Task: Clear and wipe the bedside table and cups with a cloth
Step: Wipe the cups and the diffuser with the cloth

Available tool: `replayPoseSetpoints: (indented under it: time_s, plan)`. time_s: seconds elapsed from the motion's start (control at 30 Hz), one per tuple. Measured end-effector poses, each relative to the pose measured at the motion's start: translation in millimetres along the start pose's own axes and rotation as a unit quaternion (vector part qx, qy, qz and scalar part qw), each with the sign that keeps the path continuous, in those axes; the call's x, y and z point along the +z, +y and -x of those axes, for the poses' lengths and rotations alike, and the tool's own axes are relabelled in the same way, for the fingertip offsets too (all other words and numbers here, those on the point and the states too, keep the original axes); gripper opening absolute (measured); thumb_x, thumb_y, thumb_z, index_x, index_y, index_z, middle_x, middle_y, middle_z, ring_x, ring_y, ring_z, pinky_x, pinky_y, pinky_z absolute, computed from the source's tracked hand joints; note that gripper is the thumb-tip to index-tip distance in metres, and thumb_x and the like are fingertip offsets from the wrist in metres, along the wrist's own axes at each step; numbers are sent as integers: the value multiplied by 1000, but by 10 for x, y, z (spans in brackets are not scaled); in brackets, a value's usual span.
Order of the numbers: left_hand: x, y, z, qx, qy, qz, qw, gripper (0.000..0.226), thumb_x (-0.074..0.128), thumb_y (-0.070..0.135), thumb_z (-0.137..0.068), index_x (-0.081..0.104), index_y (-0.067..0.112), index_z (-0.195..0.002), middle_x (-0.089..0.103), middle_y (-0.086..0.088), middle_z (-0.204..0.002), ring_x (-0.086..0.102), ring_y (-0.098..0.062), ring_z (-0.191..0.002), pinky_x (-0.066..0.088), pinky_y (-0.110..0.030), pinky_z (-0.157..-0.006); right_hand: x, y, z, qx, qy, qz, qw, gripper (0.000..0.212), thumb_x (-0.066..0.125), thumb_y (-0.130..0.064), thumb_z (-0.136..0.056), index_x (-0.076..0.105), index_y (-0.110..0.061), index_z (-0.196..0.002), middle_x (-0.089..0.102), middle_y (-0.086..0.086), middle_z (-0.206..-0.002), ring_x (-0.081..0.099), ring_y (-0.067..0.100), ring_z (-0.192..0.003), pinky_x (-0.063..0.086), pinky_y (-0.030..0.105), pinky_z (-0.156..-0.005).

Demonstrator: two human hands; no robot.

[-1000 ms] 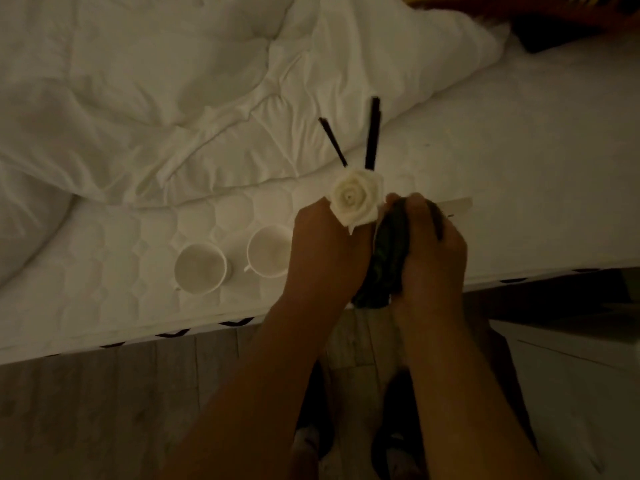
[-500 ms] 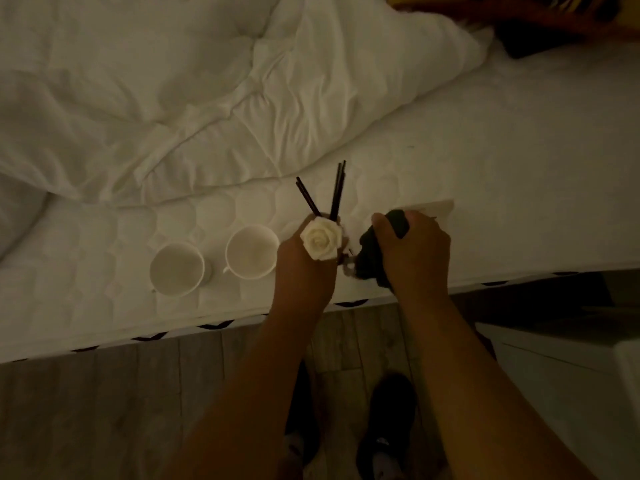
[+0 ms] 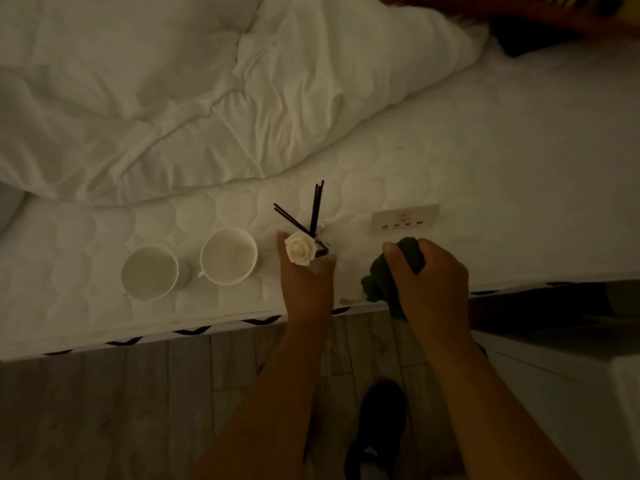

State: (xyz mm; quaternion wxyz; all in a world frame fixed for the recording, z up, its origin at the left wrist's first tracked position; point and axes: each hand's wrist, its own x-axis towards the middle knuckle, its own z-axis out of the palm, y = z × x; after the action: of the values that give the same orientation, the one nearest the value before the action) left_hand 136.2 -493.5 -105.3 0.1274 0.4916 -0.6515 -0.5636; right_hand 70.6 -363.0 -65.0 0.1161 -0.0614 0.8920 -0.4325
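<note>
We park the cleared items on the mattress (image 3: 450,161): two cups (image 3: 149,272) left of the diffuser (image 3: 300,249), which our left hand (image 3: 304,282) grips. Our right hand (image 3: 427,278) clenches the cloth (image 3: 381,275), probably ready for wiping.

Bare mattress (image 3: 519,161) right of cups (image 3: 188,265)

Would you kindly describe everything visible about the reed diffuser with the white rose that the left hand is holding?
The reed diffuser with the cream-white rose is gripped by the left hand at the edge of the white quilted mattress. Thin black reed sticks fan up and away from it, tilted apart. The rose looks like soft foam, petals open toward the camera. Its vessel is mostly hidden by the fingers. It stands just right of two white cups.
</note>
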Motion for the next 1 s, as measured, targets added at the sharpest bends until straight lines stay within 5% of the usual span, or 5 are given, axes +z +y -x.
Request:
replayPoseSetpoints:
  time_s: [0.1, 0.27, 0.53, 0.7, 1.0]
  plan:
    - [181, -32, 455, -101, 49, 43, 993, 73, 73, 13, -83, 33, 21, -144, 43, 0, -142, 45, -15, -128, 44, -43, -106, -129, 104, 3, 13, 6, -11, 1000, 44, 64, -41, -91, 48, -11, -62, 47, -2, -56, 44, 7, -50, 33, 20, -50]
    - [550, 109, 670, -87, 11, 71, 994, 47, 67, 18, -88, 44, 31, -127, 57, 9, -113, 59, -9, -101, 50, -16, -70, -384, 281, -42, -22, -1, 33, 999, 41, 64, -42, -90, 42, -20, -63, 43, -4, -58, 43, 5, -52, 31, 16, -51]
    - [862, 335, -79, 86, -166, -73, 980, 106, 81, 17, -74, 11, 34, -151, 31, 6, -153, 35, -9, -133, 37, -28, -106, -671, 570, -191, -23, -9, 29, 999, 44, 65, -42, -89, 49, -8, -65, 48, 4, -59, 48, 13, -55, 34, 20, -51]
    - [891, 248, -217, 157, -122, -198, 960, 22, 69, 23, -86, 63, 26, -107, 62, 12, -98, 63, -11, -93, 53, -22, -78, -726, 629, -178, -10, -17, 19, 1000, 46, 63, -49, -86, 52, -8, -67, 54, 9, -62, 55, 18, -58, 43, 27, -55]
    - [667, 433, 294, 34, -214, 4, 976, 11, 66, 16, -88, 61, 15, -97, 69, -3, -100, 70, -8, -81, 57, -20, -63, -735, 217, -189, -48, 43, -2, 998, 39, 58, -50, -87, 64, -12, -92, 63, -2, -80, 60, 8, -72, 49, 16, -66]
